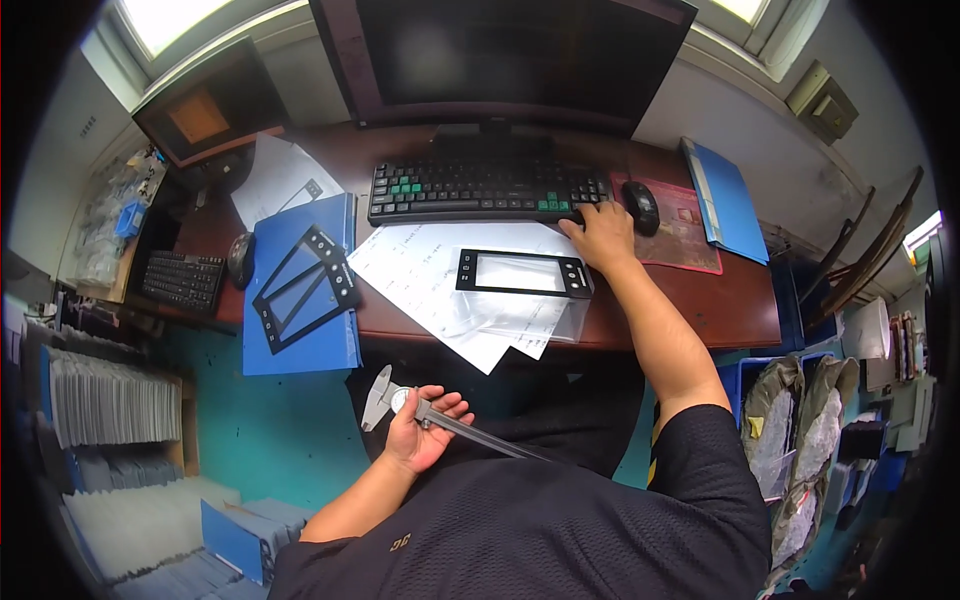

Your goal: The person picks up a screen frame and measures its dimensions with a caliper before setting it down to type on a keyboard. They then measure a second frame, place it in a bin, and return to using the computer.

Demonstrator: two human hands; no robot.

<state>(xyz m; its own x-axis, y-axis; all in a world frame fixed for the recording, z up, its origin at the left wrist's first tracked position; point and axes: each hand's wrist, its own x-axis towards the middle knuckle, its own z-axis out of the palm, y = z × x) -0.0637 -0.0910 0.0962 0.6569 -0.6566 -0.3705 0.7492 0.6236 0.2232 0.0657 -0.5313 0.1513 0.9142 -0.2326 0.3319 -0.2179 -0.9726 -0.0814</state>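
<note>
My left hand point(420, 437) is closed around a metal dial caliper point(487, 440), held in front of my body below the desk edge. Its jaws point up and left past my thumb, and its long beam runs down to the right. My right hand point(606, 238) rests at the right end of a black keyboard point(470, 188) with some green keys, holding nothing, its fingertips on the number pad. Just left of that hand, a black rectangular frame panel point(520, 291) with a clear window lies on white paper sheets point(400, 262) and a clear plastic bag point(570, 325).
Two more black frame panels point(318, 325) overlap on a blue folder point(340, 215) at the left. A black mouse point(640, 208) sits right of the keyboard, near another blue folder point(725, 200). A large monitor point(510, 60) stands behind. Stacked sheets point(115, 395) fill the lower left.
</note>
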